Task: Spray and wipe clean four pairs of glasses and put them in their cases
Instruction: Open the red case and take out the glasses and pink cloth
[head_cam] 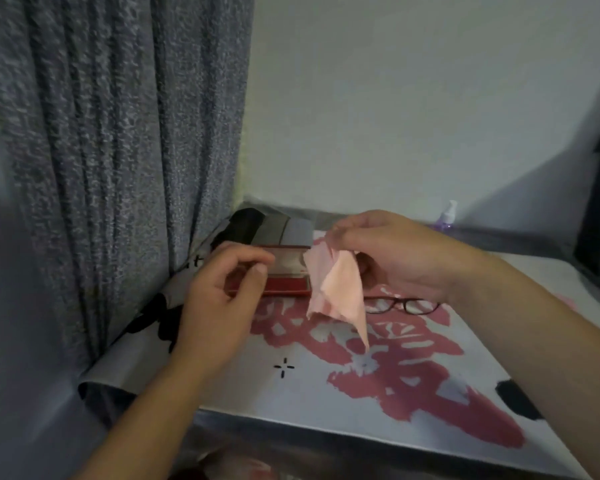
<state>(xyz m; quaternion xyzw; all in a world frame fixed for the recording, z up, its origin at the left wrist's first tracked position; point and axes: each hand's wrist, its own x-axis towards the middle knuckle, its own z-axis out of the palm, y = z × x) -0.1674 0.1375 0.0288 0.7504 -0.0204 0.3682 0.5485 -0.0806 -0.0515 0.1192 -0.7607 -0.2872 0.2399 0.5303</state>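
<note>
A grey speckled curtain [111,133] hangs at the left, beside a pale wall [413,98] that runs across the back. Below them lies the surface [309,393], covered by a white sheet printed with large red and black brush marks. At its far left corner stand several closed cases [274,228], dark and grey, set close together. In front of them sits an open red case [284,285], its lid raised toward the back. The right hand [395,254] is held above the surface near the middle, its fingers [343,233] pinching the top edge of a pink cloth [340,292], which hangs down crumpled and loose in front of the red case. The left hand [219,299] hovers just in front of that case, its fingers [253,271] curled with the thumb close to the forefinger; they hold nothing that can be seen. A pair of dark-framed glasses [402,304] lies flat on the surface just right of the cloth, partly hidden behind the right hand. Far back on the right, near the wall, stands a small purple spray bottle [445,216] with a white top.
</note>
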